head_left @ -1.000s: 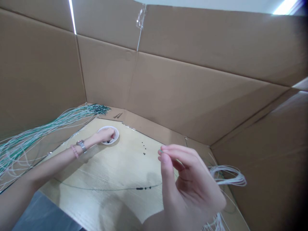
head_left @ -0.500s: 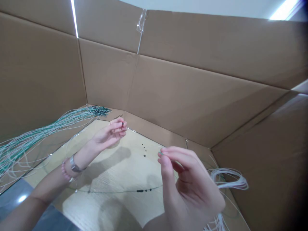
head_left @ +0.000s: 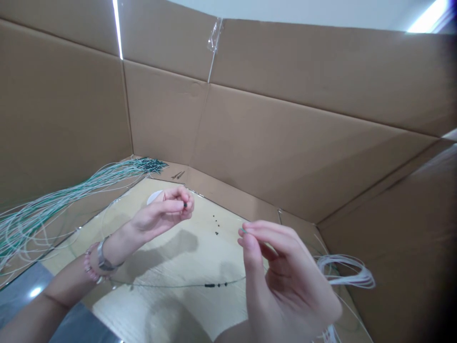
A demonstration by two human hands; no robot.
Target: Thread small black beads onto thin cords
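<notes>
The left hand pinches a small dark bead tightly at its fingertips. Across from it, the right hand closes thumb and forefinger on a thin cord end, steady and precise. Loose beads lie just beyond those fingertips.

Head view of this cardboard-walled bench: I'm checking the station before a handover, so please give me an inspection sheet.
Surface: light wood-grain board, with hand shadows across it.
Job's things: threaded strand with dark beads on it; loose dark beads; white dish, partly behind the left hand.
Clutter: two small dark pointed items on the cardboard ledge.
Hands: left hand pinches a dark bead; right hand pinches a greenish strand end.
Cables: no electrical cables seen; green-and-white cord bundle; white cord coil.
Surroundings: cardboard walls, joined with clear tape.
</notes>
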